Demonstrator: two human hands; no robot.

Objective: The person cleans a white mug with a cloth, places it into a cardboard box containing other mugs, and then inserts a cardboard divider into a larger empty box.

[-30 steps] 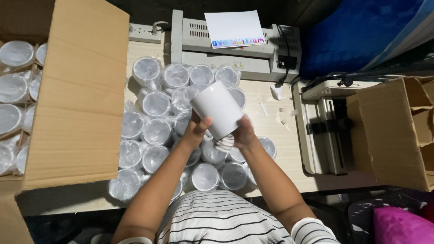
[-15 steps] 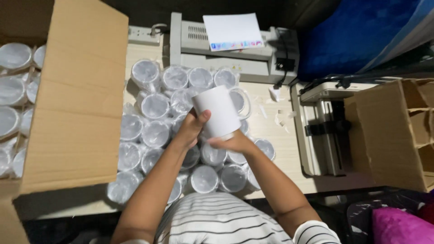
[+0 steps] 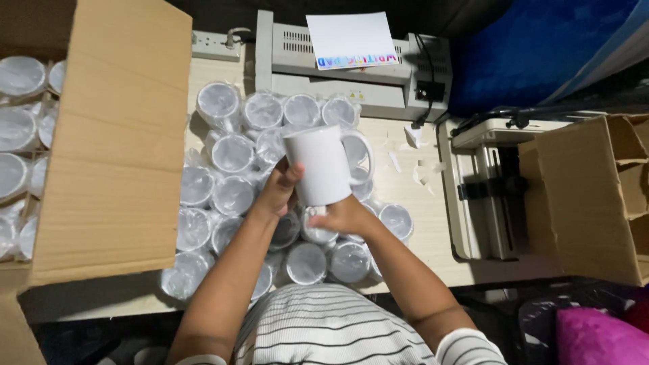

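A plain white mug (image 3: 323, 164) is held up over the table, rim away from me, its handle on the right. My left hand (image 3: 278, 191) grips its left side. My right hand (image 3: 345, 216) cups its base from below. Under the hands stand several mugs wrapped in clear plastic (image 3: 232, 153), packed close together on the pale wooden table (image 3: 405, 182).
A big cardboard box (image 3: 111, 135) with an open flap lies at the left, more wrapped mugs (image 3: 19, 128) inside. A grey laminator (image 3: 378, 74) with a white sheet (image 3: 350, 39) sits at the back. A heat-press machine (image 3: 483, 192) and a divided cardboard box (image 3: 598, 196) stand right. Paper scraps (image 3: 419, 169) litter the table.
The mug has turned in my hands: earlier I saw its flat bottom tilted toward me, now it is nearly upright with the handle showing at the right. My right hand slid under the base.
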